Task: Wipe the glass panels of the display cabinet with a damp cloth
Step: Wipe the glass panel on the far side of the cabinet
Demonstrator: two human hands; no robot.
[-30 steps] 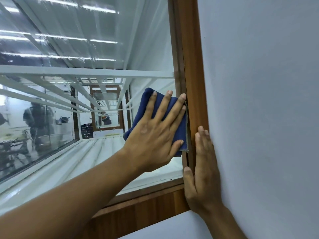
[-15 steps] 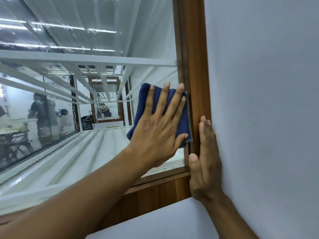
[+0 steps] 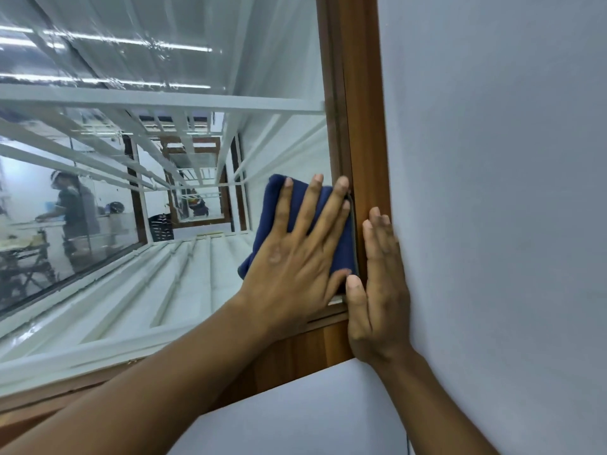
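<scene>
From the head camera: the left hand [image 3: 295,257] is flat on the blue cloth [image 3: 343,254], fingers spread and straight. It is not clutching the cloth, just pressing it against the glass panel [image 3: 164,60]. An open palm like that spreads the pressure, so I'd say the whole folded pad wipes at once. The cloth sits in the panel's lower right corner, its right edge tight against the wooden frame [image 3: 361,126], where grime tends to collect.

The right hand [image 3: 377,290] holds nothing either. Its grip is open, with straight fingers lying together up the frame where it meets the grey wall [image 3: 492,192]. That looks like a brace, steadying the person as they lean in close. Its thumb lies just beside the cloth's bottom corner.

Through the glass I can see a white shelf [image 3: 164,100] crossing the cabinet, and a person at a bench reflected at far left [image 3: 70,205].

Compared with half a second ago, the cloth has slid down the frame and now sits nearer the bottom rail, with only a sliver of glass left beneath it. The left hand has kept the same flat, spread pose. The right hand has stayed flat on the frame, but the cloth's corner has come down close to its thumb.
</scene>
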